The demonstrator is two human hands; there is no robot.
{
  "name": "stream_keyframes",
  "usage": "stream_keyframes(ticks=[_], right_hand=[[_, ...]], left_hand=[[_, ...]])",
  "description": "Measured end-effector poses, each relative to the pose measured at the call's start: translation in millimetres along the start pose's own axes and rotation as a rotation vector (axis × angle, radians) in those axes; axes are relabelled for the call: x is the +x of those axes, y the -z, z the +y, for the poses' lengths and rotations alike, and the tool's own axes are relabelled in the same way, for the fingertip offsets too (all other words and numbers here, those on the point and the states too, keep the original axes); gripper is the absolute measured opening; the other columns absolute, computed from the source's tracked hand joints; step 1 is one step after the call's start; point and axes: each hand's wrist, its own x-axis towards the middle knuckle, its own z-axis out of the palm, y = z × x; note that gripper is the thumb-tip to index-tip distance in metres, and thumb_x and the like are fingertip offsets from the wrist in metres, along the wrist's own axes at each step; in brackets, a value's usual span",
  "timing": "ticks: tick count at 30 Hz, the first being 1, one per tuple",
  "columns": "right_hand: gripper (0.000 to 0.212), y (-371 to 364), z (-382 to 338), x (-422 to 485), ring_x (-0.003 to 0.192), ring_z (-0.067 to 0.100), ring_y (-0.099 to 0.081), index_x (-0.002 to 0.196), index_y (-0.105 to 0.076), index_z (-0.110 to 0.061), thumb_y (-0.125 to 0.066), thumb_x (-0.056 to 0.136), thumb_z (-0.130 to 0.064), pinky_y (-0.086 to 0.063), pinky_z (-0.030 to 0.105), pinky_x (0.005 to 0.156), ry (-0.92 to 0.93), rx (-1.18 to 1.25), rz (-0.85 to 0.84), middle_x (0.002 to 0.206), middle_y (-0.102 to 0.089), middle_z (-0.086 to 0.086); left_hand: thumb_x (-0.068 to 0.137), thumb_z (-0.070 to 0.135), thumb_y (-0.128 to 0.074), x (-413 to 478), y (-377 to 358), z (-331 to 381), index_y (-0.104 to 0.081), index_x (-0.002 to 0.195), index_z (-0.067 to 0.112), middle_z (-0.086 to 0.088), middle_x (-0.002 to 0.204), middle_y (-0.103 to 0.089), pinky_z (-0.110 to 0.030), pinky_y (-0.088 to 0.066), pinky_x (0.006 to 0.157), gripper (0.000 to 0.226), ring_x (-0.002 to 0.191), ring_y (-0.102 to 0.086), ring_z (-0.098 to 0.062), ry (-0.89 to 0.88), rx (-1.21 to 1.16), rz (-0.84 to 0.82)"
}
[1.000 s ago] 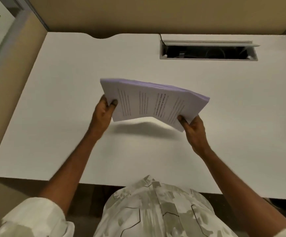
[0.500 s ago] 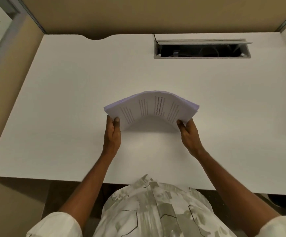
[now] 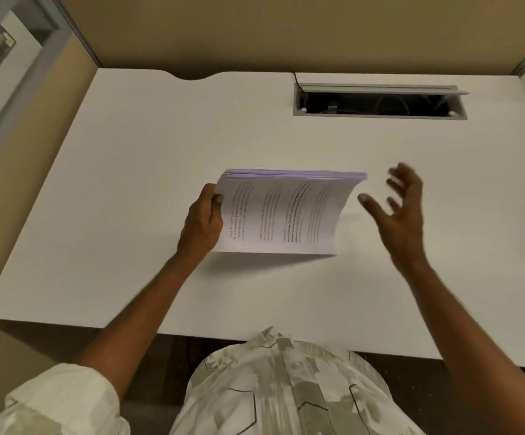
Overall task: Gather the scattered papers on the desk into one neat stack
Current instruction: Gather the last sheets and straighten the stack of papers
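The left hand (image 3: 201, 226) pinches the left edge of the stack of papers (image 3: 281, 213), thumb on top, holding it just above the white desk (image 3: 129, 171). Right of that grip, past the stack's curling free edge, the right hand (image 3: 394, 208) hangs apart with fingers spread, blurred, touching nothing. Beyond the stack, a cable slot (image 3: 380, 103) sits at the desk's far edge.

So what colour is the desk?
White, seen plainly from the head camera: the desk is plain white.

white desk (image 3: 160, 171) | tan partition walls (image 3: 254, 32) | open cable tray (image 3: 377, 103)
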Motion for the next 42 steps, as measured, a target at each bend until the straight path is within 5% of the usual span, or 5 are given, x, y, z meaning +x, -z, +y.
stream_keyframes(ticks=[7,12,21,34,42], right_hand=[[0.078,-51,-76,13,0.149,0.025,-0.038,0.161,-0.034,-0.012,-0.070,0.097,-0.040,-0.032,0.036,0.124,0.378,-0.574,-0.573,0.165,-0.038,0.008],[0.020,-79,-83,3,0.089,0.024,-0.071,0.118,-0.073,-0.012,-0.058,0.106,-0.017,-0.050,0.016,0.072,0.301,-0.441,-0.431,0.101,-0.074,-0.002],[0.021,-98,-71,-7,0.091,0.022,-0.077,0.119,-0.076,-0.017,-0.065,0.102,-0.019,-0.062,0.036,0.081,-0.089,0.075,-0.290,0.107,-0.081,0.002],[0.025,-139,1,20,0.108,0.038,-0.073,0.126,-0.066,-0.002,-0.061,0.103,-0.009,-0.061,0.050,0.091,-0.578,0.229,-0.357,0.123,-0.074,0.019],[0.015,-132,-26,33,0.098,0.013,-0.072,0.117,-0.070,-0.020,-0.061,0.105,-0.018,-0.059,0.023,0.082,-0.063,0.148,-0.189,0.111,-0.076,-0.008]], left_hand=[[0.108,0.011,-0.039,32,44,25,-0.043,0.096,0.020,0.014,0.071,-0.051,-0.010,-0.035,0.051,0.015,0.060,-0.052,0.005,-0.198,0.132,-0.175],[0.108,0.029,-0.039,44,78,28,-0.053,0.104,0.023,0.011,0.078,-0.059,-0.018,-0.042,0.059,0.015,0.064,-0.056,-0.001,-0.210,0.063,-0.339],[0.096,0.007,-0.069,22,67,-31,-0.059,0.133,0.009,-0.003,0.107,-0.080,-0.038,-0.061,0.089,0.038,0.100,-0.076,-0.017,0.340,-0.860,-0.135],[0.086,0.014,-0.082,27,9,-59,-0.075,0.119,0.003,-0.011,0.106,-0.080,-0.038,-0.064,0.083,0.035,0.094,-0.079,-0.025,0.692,-0.703,-0.073],[0.082,0.035,-0.086,60,21,-26,-0.079,0.116,0.018,0.003,0.108,-0.081,-0.033,-0.058,0.095,0.039,0.104,-0.076,-0.015,0.435,-0.615,0.146]])
